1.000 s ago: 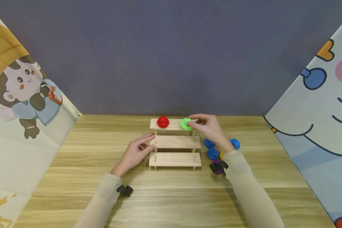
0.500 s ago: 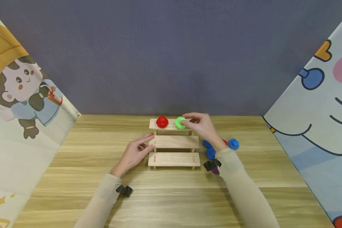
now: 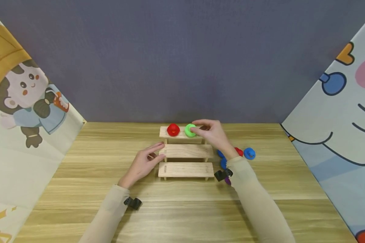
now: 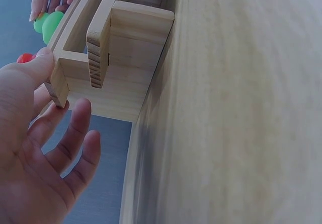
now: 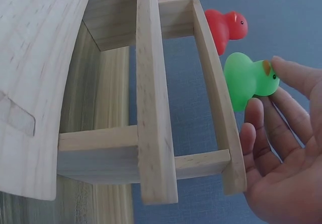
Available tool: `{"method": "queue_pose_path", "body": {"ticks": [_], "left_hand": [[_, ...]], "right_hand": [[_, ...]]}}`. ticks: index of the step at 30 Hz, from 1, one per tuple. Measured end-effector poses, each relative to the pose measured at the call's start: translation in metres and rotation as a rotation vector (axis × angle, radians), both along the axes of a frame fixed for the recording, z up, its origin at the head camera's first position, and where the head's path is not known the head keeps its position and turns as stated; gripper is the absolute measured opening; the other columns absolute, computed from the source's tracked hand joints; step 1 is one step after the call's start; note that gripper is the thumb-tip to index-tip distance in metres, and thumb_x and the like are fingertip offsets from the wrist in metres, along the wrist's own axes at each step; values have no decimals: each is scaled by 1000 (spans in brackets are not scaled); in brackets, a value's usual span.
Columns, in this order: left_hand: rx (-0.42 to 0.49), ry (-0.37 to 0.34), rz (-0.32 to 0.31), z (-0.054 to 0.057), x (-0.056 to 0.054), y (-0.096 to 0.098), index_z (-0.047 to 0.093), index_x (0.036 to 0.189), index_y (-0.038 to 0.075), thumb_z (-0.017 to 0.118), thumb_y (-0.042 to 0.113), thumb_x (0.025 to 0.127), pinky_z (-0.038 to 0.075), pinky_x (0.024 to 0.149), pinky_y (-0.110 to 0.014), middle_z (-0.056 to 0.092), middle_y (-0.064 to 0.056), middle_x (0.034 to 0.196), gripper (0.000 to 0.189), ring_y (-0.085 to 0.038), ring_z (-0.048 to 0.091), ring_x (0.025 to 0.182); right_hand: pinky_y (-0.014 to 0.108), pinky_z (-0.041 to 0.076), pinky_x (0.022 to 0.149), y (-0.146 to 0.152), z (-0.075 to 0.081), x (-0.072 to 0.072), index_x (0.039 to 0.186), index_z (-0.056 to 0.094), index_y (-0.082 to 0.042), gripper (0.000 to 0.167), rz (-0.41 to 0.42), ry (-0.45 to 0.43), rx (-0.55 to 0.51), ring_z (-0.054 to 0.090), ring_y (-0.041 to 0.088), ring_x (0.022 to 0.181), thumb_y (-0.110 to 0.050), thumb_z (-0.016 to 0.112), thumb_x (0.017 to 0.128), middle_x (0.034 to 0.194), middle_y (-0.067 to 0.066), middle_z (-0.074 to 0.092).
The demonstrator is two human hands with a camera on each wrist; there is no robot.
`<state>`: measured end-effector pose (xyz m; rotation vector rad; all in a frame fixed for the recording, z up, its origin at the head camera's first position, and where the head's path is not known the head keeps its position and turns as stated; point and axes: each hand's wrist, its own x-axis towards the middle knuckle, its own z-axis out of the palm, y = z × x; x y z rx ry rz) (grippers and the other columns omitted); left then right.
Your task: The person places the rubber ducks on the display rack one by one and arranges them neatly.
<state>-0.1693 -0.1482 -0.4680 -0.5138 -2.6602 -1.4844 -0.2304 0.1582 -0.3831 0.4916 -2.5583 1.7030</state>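
A three-step wooden stand [image 3: 185, 151] is at the middle of the table. My left hand [image 3: 142, 164] holds the left end of its middle step, thumb at the front edge and forefinger at the back. On the top step, a green rubber duck [image 3: 188, 131] is pinched by the head between the thumb and fingers of my right hand [image 3: 213, 135]. The right wrist view shows this duck [image 5: 242, 82] upright with its base at the plank. A red rubber duck [image 3: 173, 130] sits left of it, a small gap between them.
Right of the stand, several more rubber ducks lie on the table, partly hidden by my right arm: a blue duck [image 3: 249, 153], a red duck [image 3: 238, 151] and a purple duck [image 3: 227, 180] among them. A grey-blue panel [image 3: 182, 60] rises behind the table.
My right hand has slid the green duck leftward along the top step, closer to the red duck. A red duck beside the blue ones has come into view. My left hand stays in place.
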Motion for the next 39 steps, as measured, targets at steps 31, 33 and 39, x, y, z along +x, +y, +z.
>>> {"method": "queue_pose_path", "body": {"ticks": [31, 33, 39], "left_hand": [[11, -3, -8, 0, 1, -1, 66, 147, 15, 76, 32, 101, 61, 89, -24, 59, -5, 158, 49, -12, 72, 95], [11, -7, -6, 0, 1, -1, 66, 147, 16, 76, 32, 101, 61, 89, -24, 59, -4, 158, 49, -12, 72, 96], [10, 5, -11, 1, -1, 0, 66, 146, 15, 76, 32, 101, 62, 88, -25, 60, -6, 157, 49, -13, 72, 96]], "right_hand": [[26, 56, 68, -17, -4, -5, 122, 81, -13, 33, -12, -24, 11, 73, 29, 86, -27, 86, 92, 111, 15, 80], [25, 55, 68, -18, -4, -5, 121, 81, -13, 33, -16, -19, 11, 73, 32, 88, -28, 86, 92, 111, 15, 81], [24, 53, 66, -19, -2, -4, 121, 81, -14, 32, -21, -6, 17, 70, 19, 79, -27, 85, 93, 108, 15, 81]]}}
